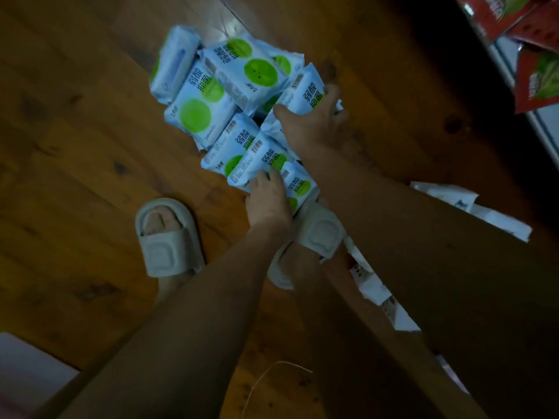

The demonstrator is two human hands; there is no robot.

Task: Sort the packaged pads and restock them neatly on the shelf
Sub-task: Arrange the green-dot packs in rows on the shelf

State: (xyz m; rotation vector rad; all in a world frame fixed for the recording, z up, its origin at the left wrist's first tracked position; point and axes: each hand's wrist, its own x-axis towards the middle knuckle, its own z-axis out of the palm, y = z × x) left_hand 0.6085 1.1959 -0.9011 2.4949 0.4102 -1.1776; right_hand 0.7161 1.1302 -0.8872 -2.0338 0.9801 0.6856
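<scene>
A wooden floor [75,122] of warm brown planks with dark knots fills the view, dimly lit. At the lower left corner sits a pale flat shape, too blurred to name. Next comes a foot in a soft grey open-toe slipper [168,237], its strap broad and padded. Towards the middle, a loose heap of packaged pads [230,95] lies on the floor: soft, pillow-shaped packs in glossy pale blue film printed with round bright green spots and dark lettering, tumbled over one another at different angles. The left hand [267,204] rests on the near end of the heap, fingers curled over the edge of the lowest pack [298,187]. A second grey slipper [319,234] shows just behind that wrist. The right hand [314,122] grips an upper pack [307,93] at the heap's right side, thumb on one face and fingers wrapped round the other. White paper-like packets [447,196] trail along the floor beyond the right forearm. At the far right, a shelf edge [541,125] holds shiny red bags [535,83].
</scene>
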